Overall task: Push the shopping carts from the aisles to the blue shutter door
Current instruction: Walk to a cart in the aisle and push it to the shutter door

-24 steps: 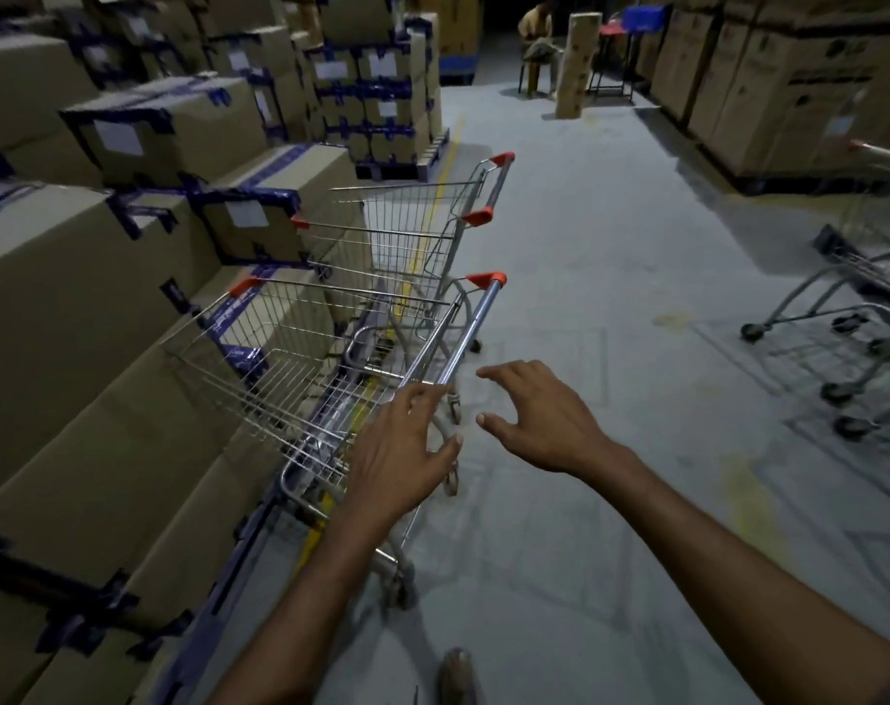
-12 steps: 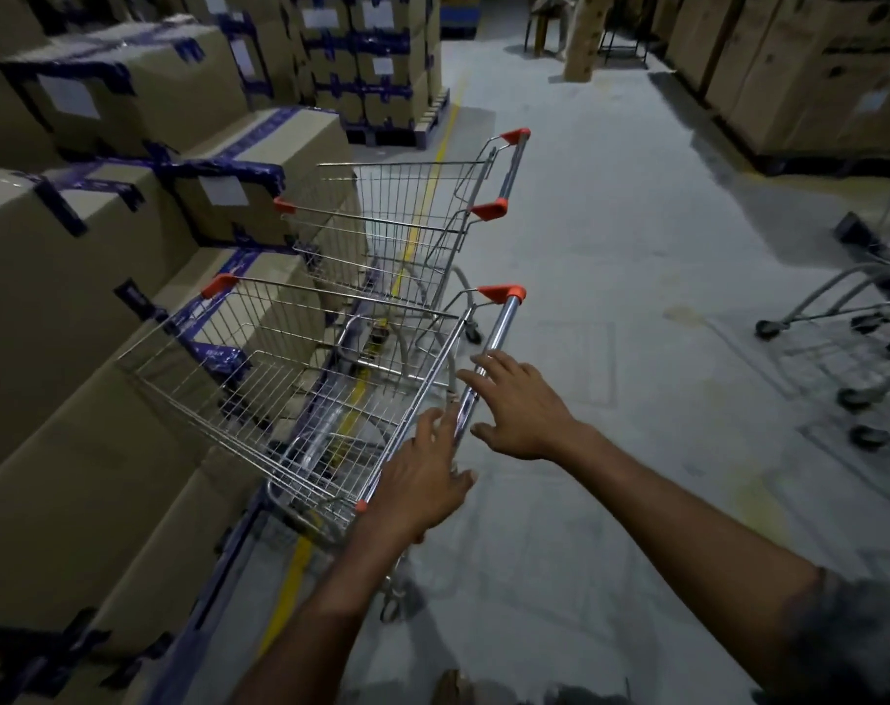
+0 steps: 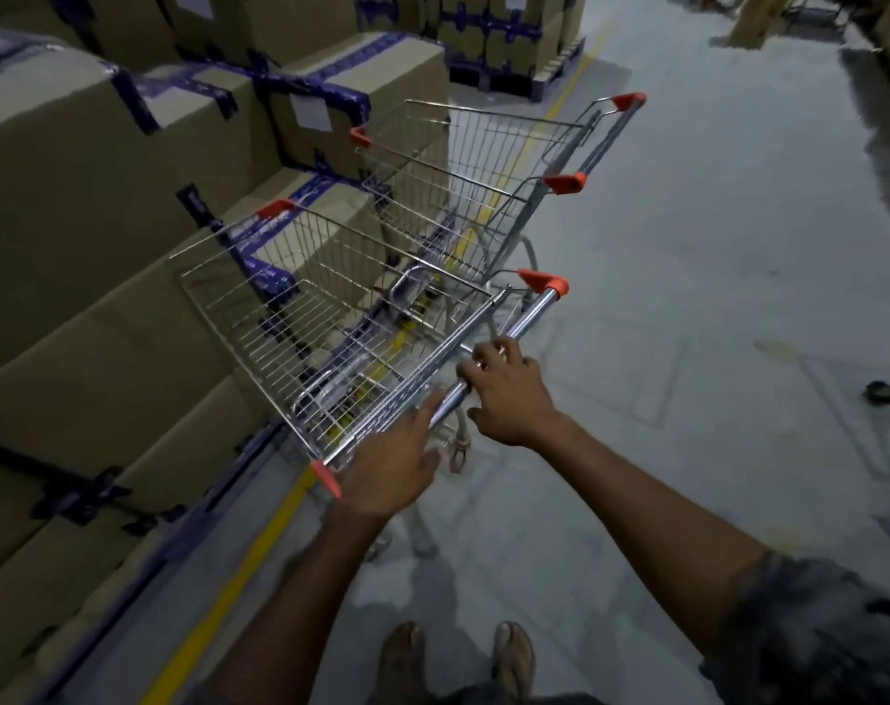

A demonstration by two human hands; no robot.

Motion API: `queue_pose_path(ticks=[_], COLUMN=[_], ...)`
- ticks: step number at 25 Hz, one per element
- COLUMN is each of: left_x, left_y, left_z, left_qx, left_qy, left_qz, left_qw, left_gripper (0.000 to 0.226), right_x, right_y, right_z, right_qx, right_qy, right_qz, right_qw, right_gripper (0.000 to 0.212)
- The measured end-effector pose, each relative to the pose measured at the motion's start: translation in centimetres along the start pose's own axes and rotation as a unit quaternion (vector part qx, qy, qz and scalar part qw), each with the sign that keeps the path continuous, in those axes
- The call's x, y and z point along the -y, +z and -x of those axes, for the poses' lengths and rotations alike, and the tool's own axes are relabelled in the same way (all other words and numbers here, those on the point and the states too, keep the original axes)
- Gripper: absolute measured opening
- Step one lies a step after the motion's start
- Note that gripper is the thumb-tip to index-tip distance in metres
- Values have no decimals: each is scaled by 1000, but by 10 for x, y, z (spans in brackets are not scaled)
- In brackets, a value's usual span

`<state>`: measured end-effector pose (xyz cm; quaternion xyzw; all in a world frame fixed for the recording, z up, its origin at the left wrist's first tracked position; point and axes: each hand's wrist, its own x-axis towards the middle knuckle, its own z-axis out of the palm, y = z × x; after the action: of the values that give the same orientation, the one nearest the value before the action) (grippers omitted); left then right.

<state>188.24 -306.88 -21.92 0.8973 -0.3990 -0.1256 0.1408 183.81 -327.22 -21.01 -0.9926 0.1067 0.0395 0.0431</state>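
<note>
The near cart (image 3: 331,323) stood on the floor (image 3: 687,246) just beside stacked boxes (image 3: 102,195) on the left. A second cart (image 3: 483,185) stood close ahead; whether the two touched could not be told. The right grip (image 3: 506,386) curled over the handle (image 3: 529,318). The left grip (image 3: 397,465) lay on the handle's near end, its fingers fairly straight and blurred, hiding the bar beneath. A yellow line (image 3: 229,577) ran under the carts. At the right edge, a wheel (image 3: 885,391) was cut off.
</note>
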Motion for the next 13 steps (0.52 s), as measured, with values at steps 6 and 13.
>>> queue_pose_path(ticks=[6,13], left_x=[13,37], left_y=[3,1], left_z=[31,92], left_qx=[-4,-102], left_qy=[-9,-29], left_qz=[-20,-106], left_qw=[1000,989], left_gripper=[69,55], right_x=[5,55], right_y=[1,0], right_z=[15,56], right_qx=[-13,-30], right_qy=[-59,-75], right_qz=[25,-5], right_qw=[998,997], right_gripper=[54,47])
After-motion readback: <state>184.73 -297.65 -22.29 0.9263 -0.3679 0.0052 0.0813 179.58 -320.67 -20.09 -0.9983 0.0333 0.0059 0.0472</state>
